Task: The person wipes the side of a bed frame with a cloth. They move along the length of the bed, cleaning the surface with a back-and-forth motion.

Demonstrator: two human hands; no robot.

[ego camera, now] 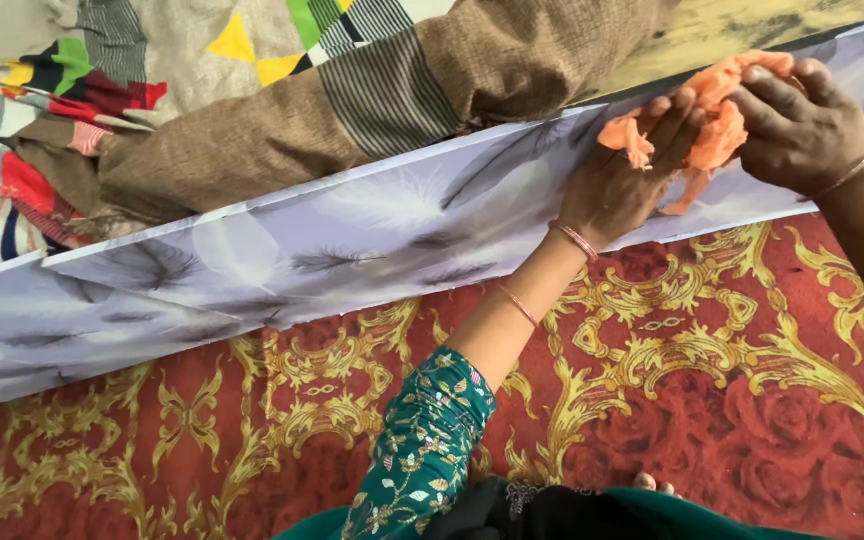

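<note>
i see my left hand (620, 180) at about 1 o'clock, fingers curled and pinching one end of an orange cloth (717, 120), palm pressed down on the sheet (372, 235). my right hand (802, 125) sits just beside it at 2 o'clock, fingers closed over the cloth's other end, so the crumpled cloth is bunched between both hands and resting on the sheet. the sheet is pale lilac with grey feather prints and runs as a long band from 9 o'clock up to 2 o'clock. behind it, at 11 to 12 o'clock, lies a brown striped blanket (432, 85) with patchwork colours at 10 o'clock. below the sheet a red carpet (712, 370) with gold scrolls fills the lower half. no containers show anywhere. my green flowered sleeve (422, 450) comes in at 6 o'clock.
</note>
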